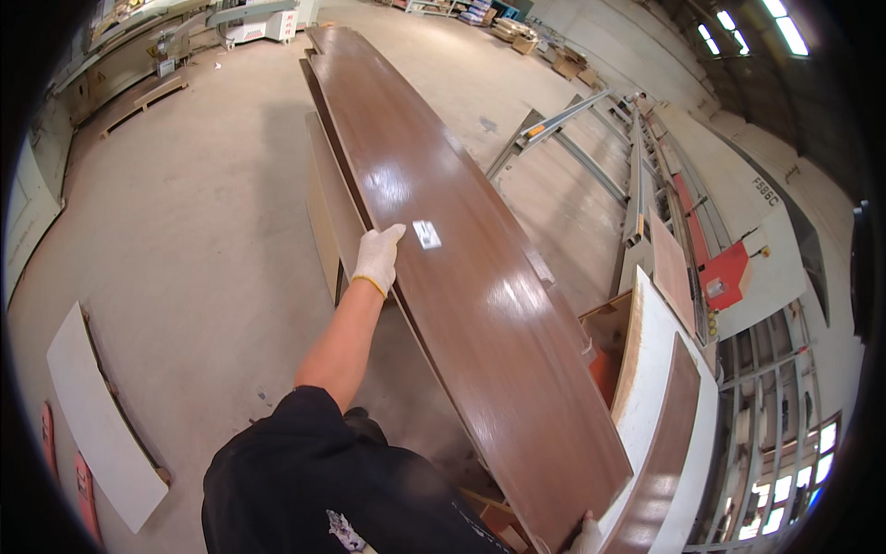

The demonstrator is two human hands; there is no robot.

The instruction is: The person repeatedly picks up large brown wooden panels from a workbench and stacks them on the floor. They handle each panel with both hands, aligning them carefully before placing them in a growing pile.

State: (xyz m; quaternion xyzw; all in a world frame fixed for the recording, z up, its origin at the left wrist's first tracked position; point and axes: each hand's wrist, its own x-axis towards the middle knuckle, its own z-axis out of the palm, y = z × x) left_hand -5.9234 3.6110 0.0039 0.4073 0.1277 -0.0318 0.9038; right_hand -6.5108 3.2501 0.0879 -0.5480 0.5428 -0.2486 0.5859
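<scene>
A long, glossy brown wood panel [480,305] runs from the lower right away toward the far centre, with a small white label [426,234] on its face. My left hand [377,258], in a white glove with a yellow cuff, grips its left edge. The thumb lies on top and the other fingers are hidden at the edge. At the near right corner of the panel, my gloved right hand [585,534] holds the end, only partly in view. Under the left edge shows another board [329,198].
On the right stand a white worktop [637,369] bearing a brown strip [666,434], and a long saw machine [729,277] with a red part. A metal frame [572,125] stands beyond the panel. A pale board [103,420] rests at left near red bars [88,494].
</scene>
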